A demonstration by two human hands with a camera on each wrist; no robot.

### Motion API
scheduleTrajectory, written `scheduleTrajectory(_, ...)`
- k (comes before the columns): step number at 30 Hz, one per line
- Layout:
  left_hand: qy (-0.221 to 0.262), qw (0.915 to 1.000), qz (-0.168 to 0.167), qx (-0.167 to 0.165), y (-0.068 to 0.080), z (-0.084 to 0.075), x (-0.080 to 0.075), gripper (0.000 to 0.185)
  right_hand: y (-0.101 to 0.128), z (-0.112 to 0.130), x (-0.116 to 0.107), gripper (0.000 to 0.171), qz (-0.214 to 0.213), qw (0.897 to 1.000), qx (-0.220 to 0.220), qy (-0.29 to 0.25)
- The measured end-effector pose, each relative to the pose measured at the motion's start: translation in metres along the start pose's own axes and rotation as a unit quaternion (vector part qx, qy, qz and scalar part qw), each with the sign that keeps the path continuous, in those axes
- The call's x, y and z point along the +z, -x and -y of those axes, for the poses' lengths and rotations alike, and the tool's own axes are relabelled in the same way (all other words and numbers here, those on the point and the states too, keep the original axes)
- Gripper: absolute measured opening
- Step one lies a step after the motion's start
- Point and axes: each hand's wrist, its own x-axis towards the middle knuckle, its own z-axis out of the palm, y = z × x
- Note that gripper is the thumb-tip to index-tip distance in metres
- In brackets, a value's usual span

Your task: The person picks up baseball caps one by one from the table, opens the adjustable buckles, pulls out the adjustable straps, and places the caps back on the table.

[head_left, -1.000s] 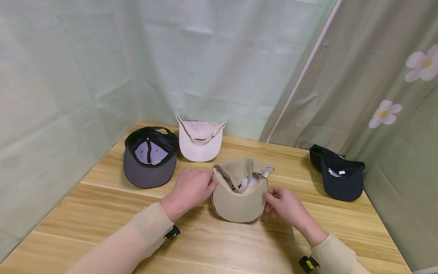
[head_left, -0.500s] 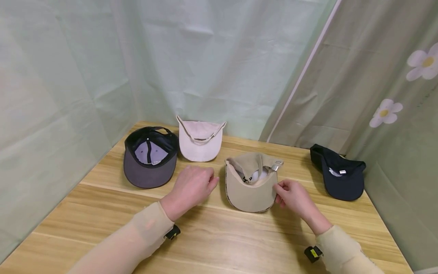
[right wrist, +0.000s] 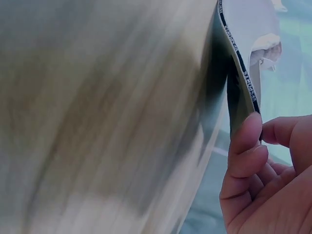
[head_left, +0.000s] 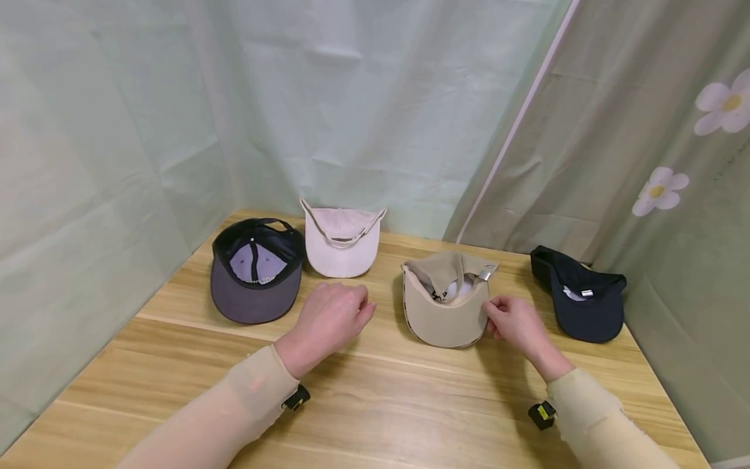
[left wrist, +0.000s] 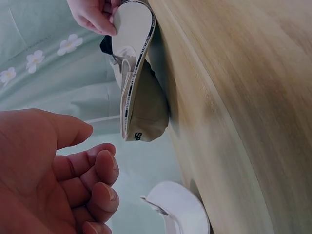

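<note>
A beige baseball cap (head_left: 446, 324) lies upside down, its brim toward me and its hollow crown and strap buckle showing. The right hand (head_left: 517, 326) pinches the right edge of its brim between thumb and fingers. Dark lettered trim along the brim edge (right wrist: 242, 68) runs down to those fingertips in the right wrist view. To the left of the cap, the left hand (head_left: 329, 320) hangs over the wood with nothing in it. Its fingers (left wrist: 100, 165) are loosely bent and apart from the cap in the left wrist view.
A dark grey cap (head_left: 254, 304) and a pale pink cap (head_left: 342, 260) lie upturned at the back left. On the far right is a navy cap (head_left: 588, 319). Curtains (head_left: 363, 117) stand close behind the wooden table (head_left: 375, 417).
The beige cap has moved right and farther back with the right hand on its brim. The left hand, at the brim's left side earlier, has let go and stayed in place.
</note>
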Motion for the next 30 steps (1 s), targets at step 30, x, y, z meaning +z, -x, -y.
scheduleTrajectory(30,-0.024,0.9994,0.024,-0.006,-0.009,-0.005,0.01,0.046,0.007,-0.01,-0.058,0.033,-0.062,0.991,-0.08,0.087)
